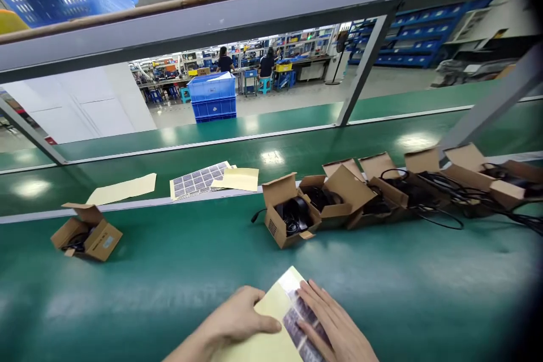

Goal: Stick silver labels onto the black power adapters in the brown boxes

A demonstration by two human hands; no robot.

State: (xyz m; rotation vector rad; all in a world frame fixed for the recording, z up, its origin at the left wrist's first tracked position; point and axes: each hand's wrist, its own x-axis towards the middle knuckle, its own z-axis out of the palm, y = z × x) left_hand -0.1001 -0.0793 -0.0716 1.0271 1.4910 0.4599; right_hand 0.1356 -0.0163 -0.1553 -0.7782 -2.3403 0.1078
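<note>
My left hand [240, 317] grips a sheet of labels [292, 285] with pale yellow backing paper [271, 345], its thumb pressed on the yellow paper. Dark printed labels in rows show along the sheet's right side. Across those labels lies my right hand [333, 322], fingers stretched out and touching the sheet. The sheet is held above the green work surface at the bottom of the view; its lower end is cut off. Farther back, more label sheets [197, 181] lie on the ledge, a yellow backing sheet [241, 179] partly over them.
An open carton [291, 215] with a black corded item heads a row of similar cartons to the right, cables trailing out. Another open carton [91, 235] stands at left. A yellow paper strip [123, 188] lies behind it. A metal frame post [365, 68] rises beyond. Two people sit far off.
</note>
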